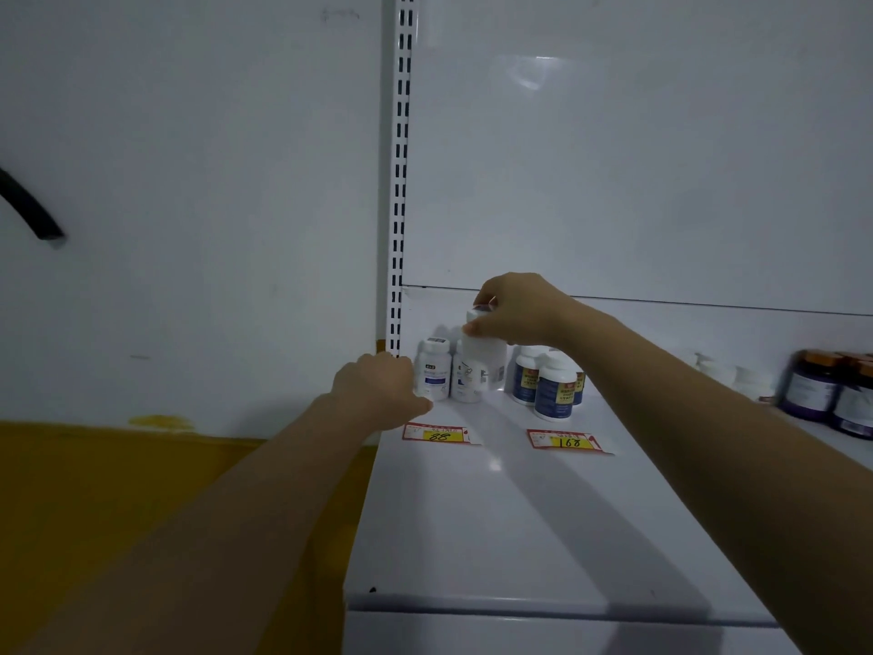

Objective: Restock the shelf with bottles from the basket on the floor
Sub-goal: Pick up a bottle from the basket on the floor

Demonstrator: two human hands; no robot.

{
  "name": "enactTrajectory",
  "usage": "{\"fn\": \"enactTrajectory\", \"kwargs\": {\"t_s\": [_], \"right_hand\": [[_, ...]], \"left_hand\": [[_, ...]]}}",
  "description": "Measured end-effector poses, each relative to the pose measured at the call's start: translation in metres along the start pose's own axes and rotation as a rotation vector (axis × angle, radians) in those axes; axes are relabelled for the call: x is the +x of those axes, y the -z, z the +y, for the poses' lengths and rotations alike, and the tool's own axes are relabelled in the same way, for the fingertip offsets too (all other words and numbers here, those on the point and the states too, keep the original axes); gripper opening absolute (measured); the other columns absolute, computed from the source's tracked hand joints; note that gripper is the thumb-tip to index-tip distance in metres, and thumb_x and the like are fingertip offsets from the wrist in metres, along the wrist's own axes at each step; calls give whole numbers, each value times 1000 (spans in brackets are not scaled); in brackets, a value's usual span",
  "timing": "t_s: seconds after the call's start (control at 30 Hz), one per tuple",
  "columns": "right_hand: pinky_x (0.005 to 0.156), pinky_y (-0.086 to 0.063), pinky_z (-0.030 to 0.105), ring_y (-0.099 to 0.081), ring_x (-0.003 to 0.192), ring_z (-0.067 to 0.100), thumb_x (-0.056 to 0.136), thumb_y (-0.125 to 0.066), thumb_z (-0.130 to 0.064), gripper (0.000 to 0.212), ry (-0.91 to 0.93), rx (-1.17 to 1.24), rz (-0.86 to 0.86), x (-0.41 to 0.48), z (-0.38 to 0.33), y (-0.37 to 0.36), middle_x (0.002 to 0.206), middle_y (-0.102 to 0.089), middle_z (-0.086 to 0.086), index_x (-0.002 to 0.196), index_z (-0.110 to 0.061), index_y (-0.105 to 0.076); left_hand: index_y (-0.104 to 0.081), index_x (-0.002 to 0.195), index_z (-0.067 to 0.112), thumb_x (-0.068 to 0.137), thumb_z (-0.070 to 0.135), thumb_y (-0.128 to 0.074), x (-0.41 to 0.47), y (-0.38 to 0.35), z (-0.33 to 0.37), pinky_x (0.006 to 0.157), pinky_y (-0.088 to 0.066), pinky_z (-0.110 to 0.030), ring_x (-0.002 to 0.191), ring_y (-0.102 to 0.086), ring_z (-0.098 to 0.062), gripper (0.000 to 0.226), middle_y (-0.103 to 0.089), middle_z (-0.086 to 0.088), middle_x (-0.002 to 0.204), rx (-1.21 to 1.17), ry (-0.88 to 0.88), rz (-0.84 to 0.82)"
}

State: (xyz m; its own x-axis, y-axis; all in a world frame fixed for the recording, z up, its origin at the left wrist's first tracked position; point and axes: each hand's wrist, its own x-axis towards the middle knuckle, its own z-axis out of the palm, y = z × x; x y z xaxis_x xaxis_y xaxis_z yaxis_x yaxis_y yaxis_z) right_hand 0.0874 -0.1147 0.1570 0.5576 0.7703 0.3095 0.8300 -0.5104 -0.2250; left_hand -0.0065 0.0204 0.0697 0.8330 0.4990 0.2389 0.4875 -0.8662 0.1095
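- Mostly a white glossy metal shelf [519,512] fills the lower right, with its front lip running out at the frame bottom. A white back panel [637,158] stands behind it, and a white slotted upright post [401,182] stands at its left edge.
- Left of the post is a pale grey wall [189,182] with a mustard-yellow lower band [141,489]. A black cable end [33,205] pokes in at far left, the rest cut off.
- Two red-and-yellow price tags lie flat on the shelf, handwritten "88" [439,434] and "168" [567,441].
- Right hand [515,309] grips a white plastic pill bottle [484,359] from above, fingers and thumb curled round its cap. The bottle is upright at the back-left of the shelf, in front of another white bottle. It is blurred, so I can't tell if its base touches the shelf.
- Left hand [378,390] shows its back, fingers folded out of sight, just beside the leftmost white blue-labelled bottle [432,375]. Cannot tell whether it holds or touches anything.
- Navy-labelled white-capped bottles [552,387] cluster right of the held bottle, partly hidden by the right forearm.
- Far right are dark purple jars with orange lids [812,385], cut by the frame edge. The pale bottles [727,375] beside them are too blurred to read.
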Motion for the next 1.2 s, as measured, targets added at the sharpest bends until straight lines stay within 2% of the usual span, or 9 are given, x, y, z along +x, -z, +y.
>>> {"fn": "enactTrajectory", "kwargs": {"t_s": [0.1,0.27,0.43,0.57,0.7,0.87,1.0,1.1,1.2], "right_hand": [[88,-53,36,-58,104,26,90,-59,-25,38,6,-18,-22,-1,-7,0,118,-61,14,119,-1,-59],[89,-51,37,-59,107,30,89,-59,-22,39,66,-22,-40,5,-37,-1,120,-61,18,120,2,-59],[82,-57,38,-65,96,29,88,-63,-26,39,211,28,-106,22,-103,-22,114,-63,15,117,-1,-61],[85,-56,38,-66,96,29,89,-63,-27,38,334,76,-180,32,-176,-55,113,-64,16,116,0,-61],[84,-56,35,-67,97,29,89,-63,-25,38,471,104,-245,36,-253,-96,113,-65,17,116,1,-61],[84,-56,37,-67,97,30,87,-64,-22,38,587,160,-351,38,-344,-159,114,-64,17,117,2,-60],[80,-48,29,-58,108,26,86,-65,-26,42,652,174,-402,42,-393,-222,119,-60,13,119,-2,-58],[79,-47,30,-56,111,25,86,-66,-27,44,663,160,-479,50,-419,-275,122,-59,12,122,-3,-57],[69,-43,27,-56,110,24,87,-66,-27,45,648,171,-581,65,-439,-334,122,-59,12,125,-5,-55]], "left_hand": [[-53,113,14,86,53,-55,-3,-2,-5,80,-47,-31,95,-55,-20,48,-58,-3,105,-20,21,0],[-51,114,9,91,46,-52,-25,11,-24,78,-39,-32,105,-53,-26,44,-54,-9,114,32,61,27],[-51,107,7,89,34,-53,-62,21,-80,76,-42,-33,97,-52,-26,32,-53,-10,107,51,214,13],[-49,103,8,91,33,-52,-101,19,-142,73,-42,-33,90,-51,-25,28,-50,-8,100,91,344,-13],[-42,86,12,91,30,-53,-145,14,-210,64,-40,-32,77,-46,-21,22,-48,-6,88,104,511,-23],[-44,83,12,91,33,-54,-199,-2,-297,57,-37,-30,74,-48,-21,24,-44,-1,76,97,678,-57],[-40,72,15,90,32,-55,-226,-32,-362,61,-41,-31,75,-49,-21,28,-45,-2,75,6,797,-111],[-50,82,12,88,33,-56,-234,-63,-400,71,-51,-36,82,-57,-24,23,-55,-7,84,-79,838,-156],[-56,90,9,87,29,-55,-235,-99,-434,73,-51,-36,82,-56,-23,21,-55,-4,83,-121,879,-191]]}}
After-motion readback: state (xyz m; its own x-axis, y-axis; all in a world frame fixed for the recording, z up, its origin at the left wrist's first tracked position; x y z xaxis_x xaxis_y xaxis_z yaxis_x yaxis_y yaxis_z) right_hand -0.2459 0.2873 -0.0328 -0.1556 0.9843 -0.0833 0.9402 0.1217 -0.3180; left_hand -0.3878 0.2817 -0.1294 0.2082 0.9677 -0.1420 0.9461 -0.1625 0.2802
